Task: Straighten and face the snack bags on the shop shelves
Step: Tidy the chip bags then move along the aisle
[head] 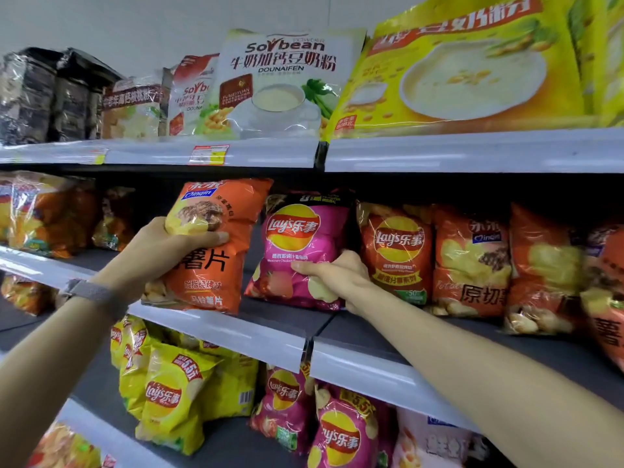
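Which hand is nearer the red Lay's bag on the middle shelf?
Right. The right hand grips the pink bag just left of the red Lay's bag; the left hand holds the orange bag further left.

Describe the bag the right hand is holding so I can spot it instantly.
Find the shelf below the white Soybean powder bag. Near its middle stands the pink Lay's bag, gripped by the right hand. It is pink; the left neighbour and right neighbour are orange.

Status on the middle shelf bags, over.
Left hand grips orange chip bag at shelf edge. Right hand grips pink Lay's bag, set further back. Nothing blocking either.
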`<state>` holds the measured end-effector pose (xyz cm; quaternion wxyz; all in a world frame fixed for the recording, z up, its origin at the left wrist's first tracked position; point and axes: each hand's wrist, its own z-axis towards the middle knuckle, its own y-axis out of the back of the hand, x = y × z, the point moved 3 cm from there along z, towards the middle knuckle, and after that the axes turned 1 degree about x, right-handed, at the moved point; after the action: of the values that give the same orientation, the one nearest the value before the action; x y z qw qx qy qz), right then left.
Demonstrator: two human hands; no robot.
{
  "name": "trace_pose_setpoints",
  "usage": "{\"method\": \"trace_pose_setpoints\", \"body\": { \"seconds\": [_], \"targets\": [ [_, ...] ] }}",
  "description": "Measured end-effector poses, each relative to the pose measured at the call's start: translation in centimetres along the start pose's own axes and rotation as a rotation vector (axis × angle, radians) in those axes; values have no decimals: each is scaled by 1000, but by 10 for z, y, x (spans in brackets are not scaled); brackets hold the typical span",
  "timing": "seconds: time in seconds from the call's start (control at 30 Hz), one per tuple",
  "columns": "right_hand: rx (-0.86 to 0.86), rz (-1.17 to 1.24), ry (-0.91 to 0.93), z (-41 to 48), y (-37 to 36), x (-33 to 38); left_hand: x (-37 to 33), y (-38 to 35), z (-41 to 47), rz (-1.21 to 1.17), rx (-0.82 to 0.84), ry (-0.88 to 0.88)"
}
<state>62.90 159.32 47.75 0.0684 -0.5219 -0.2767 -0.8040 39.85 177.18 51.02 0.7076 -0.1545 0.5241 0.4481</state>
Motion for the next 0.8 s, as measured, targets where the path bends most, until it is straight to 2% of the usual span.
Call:
{"method": "trace_pose_setpoints", "body": {
  "seconds": [0.2, 0.43, 0.53, 0.67, 0.8],
  "targets": [
    [3, -120, -77, 30, -29, -2, 4, 10, -27, 3, -36, -32],
    [57, -197, -52, 23, -30, 3, -7, 10, -48, 111, -28, -61],
    [166, -247, -8, -9, -11, 16, -20, -8, -56, 218, 58, -68],
    [255, -395, 168, -81, 30, 18, -33, -37, -55, 282, 102, -51],
    [258, -292, 263, -144, 75, 20, -49, -92, -48, 271, 261, -82]
  ]
}}
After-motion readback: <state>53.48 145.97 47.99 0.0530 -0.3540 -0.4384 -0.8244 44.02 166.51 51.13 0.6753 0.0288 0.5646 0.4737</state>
